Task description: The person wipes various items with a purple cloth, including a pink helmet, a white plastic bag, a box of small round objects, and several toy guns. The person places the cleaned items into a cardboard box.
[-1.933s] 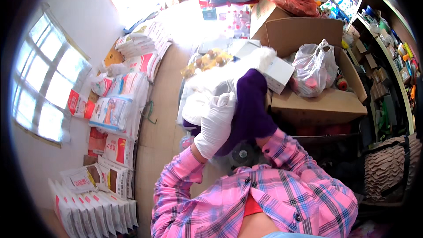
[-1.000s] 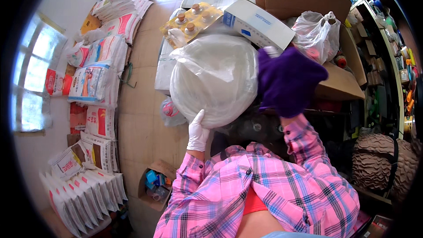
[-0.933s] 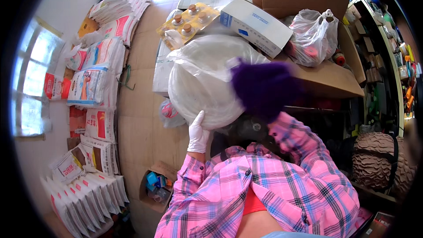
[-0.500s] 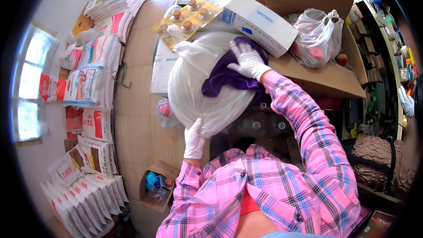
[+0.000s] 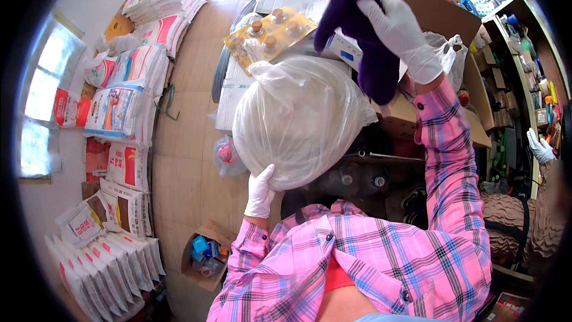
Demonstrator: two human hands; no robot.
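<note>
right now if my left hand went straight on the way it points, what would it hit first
The whitish plastic bag: the left hand is at its near edge, thumb apparently touching. Whether the hidden fingers would push into it or slide beneath is unclear.

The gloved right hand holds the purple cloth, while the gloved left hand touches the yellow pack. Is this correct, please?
Not fully: the left hand touches the near edge of the rounded whitish plastic bag, not the yellow pack, as the head view shows. The right hand does hold the purple cloth.
</note>
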